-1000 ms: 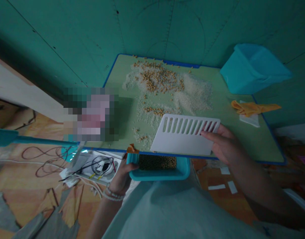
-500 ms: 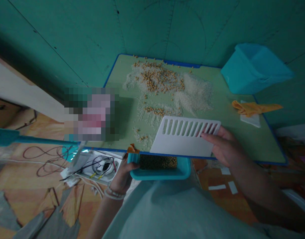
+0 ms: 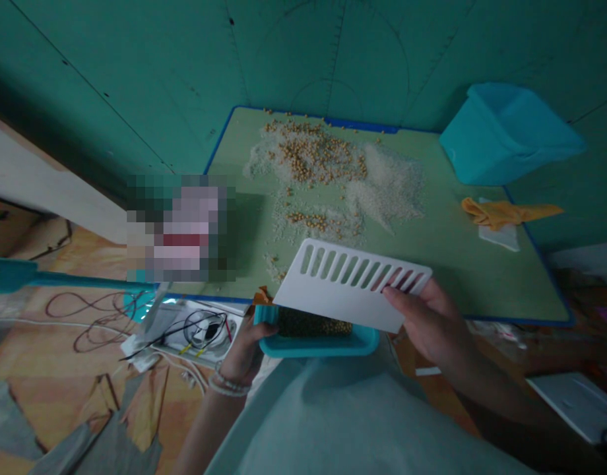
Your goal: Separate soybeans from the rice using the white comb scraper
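My right hand grips a white slotted scraper by its right end, tilted over the near edge of a green board with a blue rim. My left hand holds a teal tray just below that edge; brown beans lie in the tray. On the board's far half sits a mixed heap of tan beans and white rice, with scattered grains trailing toward the scraper.
A teal box stands at the board's far right corner, an orange cloth on white paper beside it. A blurred patch covers the board's left edge. Left of the tray lie cables and a white packet on an orange floor.
The scraper has come toward me off the board's near edge and tilted, its left end now over the tray. The left hand and tray have stayed in place.
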A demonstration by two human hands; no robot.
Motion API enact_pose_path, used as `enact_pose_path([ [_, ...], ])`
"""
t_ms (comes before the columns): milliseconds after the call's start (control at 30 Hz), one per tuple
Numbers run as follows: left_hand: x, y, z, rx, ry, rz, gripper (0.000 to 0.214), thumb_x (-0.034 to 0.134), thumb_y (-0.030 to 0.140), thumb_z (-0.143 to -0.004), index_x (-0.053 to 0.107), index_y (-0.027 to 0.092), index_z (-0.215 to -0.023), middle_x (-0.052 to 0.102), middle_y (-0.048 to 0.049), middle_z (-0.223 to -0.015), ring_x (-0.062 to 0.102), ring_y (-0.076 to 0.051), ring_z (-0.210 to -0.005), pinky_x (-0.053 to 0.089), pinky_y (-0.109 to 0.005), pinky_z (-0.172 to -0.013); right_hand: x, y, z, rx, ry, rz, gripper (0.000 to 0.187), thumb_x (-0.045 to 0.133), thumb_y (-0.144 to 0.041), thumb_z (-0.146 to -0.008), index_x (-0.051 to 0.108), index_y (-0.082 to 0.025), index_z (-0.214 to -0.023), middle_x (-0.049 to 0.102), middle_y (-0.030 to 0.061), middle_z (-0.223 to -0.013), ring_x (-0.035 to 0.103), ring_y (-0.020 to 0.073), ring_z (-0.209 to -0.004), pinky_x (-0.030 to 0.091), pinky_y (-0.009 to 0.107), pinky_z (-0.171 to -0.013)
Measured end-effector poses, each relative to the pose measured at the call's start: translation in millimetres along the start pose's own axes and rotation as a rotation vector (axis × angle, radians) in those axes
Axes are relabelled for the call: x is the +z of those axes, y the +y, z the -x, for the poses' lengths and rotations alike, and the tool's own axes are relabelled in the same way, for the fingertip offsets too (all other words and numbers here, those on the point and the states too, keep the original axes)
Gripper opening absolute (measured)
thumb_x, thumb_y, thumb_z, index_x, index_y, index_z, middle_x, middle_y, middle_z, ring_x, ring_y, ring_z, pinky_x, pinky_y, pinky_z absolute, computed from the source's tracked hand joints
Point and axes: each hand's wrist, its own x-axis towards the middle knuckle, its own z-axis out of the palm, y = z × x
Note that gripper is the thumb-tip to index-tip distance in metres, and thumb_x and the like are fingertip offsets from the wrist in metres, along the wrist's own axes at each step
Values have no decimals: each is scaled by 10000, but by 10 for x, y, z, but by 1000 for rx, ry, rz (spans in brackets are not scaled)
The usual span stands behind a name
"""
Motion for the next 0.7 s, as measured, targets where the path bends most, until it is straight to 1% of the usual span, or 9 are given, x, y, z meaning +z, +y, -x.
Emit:
enact_pose_path([
  [100,10,0,5,3,15,9,480,654,79,-522,673,222,-980,763,-22,-942,670,-317,-939,537,-373,-756,33,22,3,-28,20,-7,190,669,-372,-743,584,-274,-881,697,5,-850,654,201,-816,507,388,-797],
  [167,15,3,6,-2,-1,15,538,654,75,-515,660,214,-1035,763,-35,-944,667,-334,-943,543,-385,-747,32,23,2,-45,32,-4,173,667,-361,-747,577,-274,-866,695,2,-838,656,199,-815,504,386,-809],
  [233,15,2,2,-3,-14,19,556,655,73,-511,656,210,-1050,765,-40,-933,668,-339,-943,545,-386,-744,12,17,-4,-59,53,-5,185,673,-355,-741,568,-278,-873,697,1,-851,656,205,-847,502,391,-821],
  [367,4,-11,-15,2,-2,27,559,658,70,-520,646,223,-1057,758,-28,-966,672,-320,-940,542,-372,-756,-58,-21,-41,-93,129,-3,221,686,-347,-723,553,-280,-887,695,6,-933,634,229,-963,511,402,-812],
  [433,-3,-17,-23,9,12,32,567,661,59,-518,639,236,-1057,756,-13,-964,670,-304,-950,538,-359,-771,-94,-58,-70,-124,167,5,198,680,-338,-728,551,-286,-869,687,2,-1000,604,245,-1039,509,411,-820],
  [500,-11,-19,-29,10,20,35,541,663,51,-515,646,240,-1021,759,-1,-926,667,-295,-957,534,-347,-779,-126,-104,-99,-142,199,4,170,668,-329,-740,550,-313,-861,680,-21,-1049,575,252,-1099,494,421,-858],
  [600,-18,-15,-30,3,-2,26,493,667,65,-523,658,227,-988,758,-9,-925,666,-302,-956,535,-352,-776,-156,-167,-121,-151,240,-7,163,654,-314,-753,550,-362,-869,683,-59,-1046,563,242,-1126,472,429,-902],
  [700,-16,-8,-22,8,-29,11,487,663,72,-534,661,214,-999,754,-23,-970,661,-307,-968,528,-355,-793,-147,-185,-92,-160,257,-28,165,654,-304,-753,556,-363,-871,684,-52,-1017,573,235,-1111,468,431,-907],
])
